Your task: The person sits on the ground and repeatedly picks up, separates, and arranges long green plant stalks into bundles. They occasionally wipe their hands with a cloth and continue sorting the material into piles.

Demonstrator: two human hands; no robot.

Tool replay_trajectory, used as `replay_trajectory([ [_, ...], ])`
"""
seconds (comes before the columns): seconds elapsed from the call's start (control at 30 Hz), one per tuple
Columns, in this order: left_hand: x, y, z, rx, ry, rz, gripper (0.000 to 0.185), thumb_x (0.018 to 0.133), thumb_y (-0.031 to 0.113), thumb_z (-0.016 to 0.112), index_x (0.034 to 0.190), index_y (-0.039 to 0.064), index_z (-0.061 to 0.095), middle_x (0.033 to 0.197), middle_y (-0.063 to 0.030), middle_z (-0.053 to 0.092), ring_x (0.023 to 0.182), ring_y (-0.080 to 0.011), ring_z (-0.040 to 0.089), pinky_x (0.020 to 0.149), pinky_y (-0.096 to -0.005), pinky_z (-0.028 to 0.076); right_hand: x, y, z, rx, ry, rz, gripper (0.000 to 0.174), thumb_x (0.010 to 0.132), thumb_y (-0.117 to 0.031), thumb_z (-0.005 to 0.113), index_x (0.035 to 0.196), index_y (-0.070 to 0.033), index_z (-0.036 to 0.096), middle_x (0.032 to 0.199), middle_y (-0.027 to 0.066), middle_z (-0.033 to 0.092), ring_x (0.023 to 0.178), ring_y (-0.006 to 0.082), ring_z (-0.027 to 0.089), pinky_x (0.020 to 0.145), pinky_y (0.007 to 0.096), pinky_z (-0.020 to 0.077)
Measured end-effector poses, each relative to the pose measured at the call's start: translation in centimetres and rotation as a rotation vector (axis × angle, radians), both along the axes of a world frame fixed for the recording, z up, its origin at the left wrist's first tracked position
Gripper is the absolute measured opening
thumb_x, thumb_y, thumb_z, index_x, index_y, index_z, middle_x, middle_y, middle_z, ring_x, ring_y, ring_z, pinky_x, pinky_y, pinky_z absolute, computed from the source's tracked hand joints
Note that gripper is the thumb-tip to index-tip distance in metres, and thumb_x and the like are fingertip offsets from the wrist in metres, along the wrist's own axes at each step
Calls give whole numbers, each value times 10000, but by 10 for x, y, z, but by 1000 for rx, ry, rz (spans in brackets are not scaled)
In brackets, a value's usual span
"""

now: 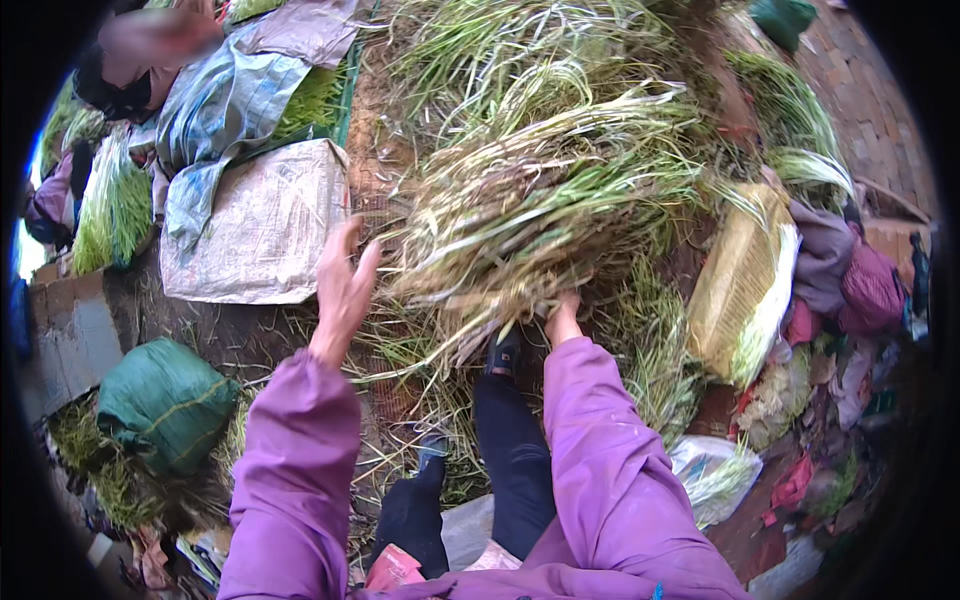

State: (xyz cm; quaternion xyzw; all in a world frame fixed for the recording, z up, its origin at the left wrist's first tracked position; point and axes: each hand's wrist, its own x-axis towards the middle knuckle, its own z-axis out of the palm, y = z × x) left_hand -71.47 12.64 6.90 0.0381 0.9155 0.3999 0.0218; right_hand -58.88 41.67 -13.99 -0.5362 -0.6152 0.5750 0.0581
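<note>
Before me lies a large loose heap of long green and yellowed plant stalks [540, 187]. My right hand [565, 319] is at the heap's near edge, its fingers partly hidden among the stalks, so its grip cannot be made out. Left of the heap, my left hand [346, 289] is raised with the fingers apart and holds nothing. Beside it sits a pale woven plastic sack [255, 225], partly covered by a bluish plastic sheet [217, 105]. More green stalks [517, 45] are spread behind the heap.
Stalk scraps lie around my feet. A green sack [166, 405] sits at left. At right are a yellowish bundle wrapper [731, 277] with white stalks, a clear plastic bag [712, 476] and a person in a checked pink garment [870, 289]. Another person is at upper left.
</note>
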Motion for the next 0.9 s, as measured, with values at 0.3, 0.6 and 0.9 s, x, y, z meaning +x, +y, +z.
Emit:
replay_trajectory([
  [0.3,286,-33,-90,-21,-944,-92,337,763,257,639,997,15,613,930,-193,624,871,-324,613,780,-383,475,39,-38,-11,-391,-312,495,323,867,-277,554,1079,-39,606,812,48,638,665,115,576,552,261,452],
  [0.6,222,-20,-19,-62,-1084,8,302,781,259,596,958,17,630,854,-151,642,777,-260,631,717,-350,487,-53,1,48,25,-120,956,322,835,-271,556,1019,-19,634,933,159,661,851,272,639,763,349,484],
  [0.9,91,78,21,240,-819,-116,275,808,190,588,1004,-1,608,877,-143,643,764,-225,627,708,-323,491,-229,98,119,467,-6,1021,289,832,-259,548,1003,-39,628,980,168,628,901,327,600,787,394,471],
])
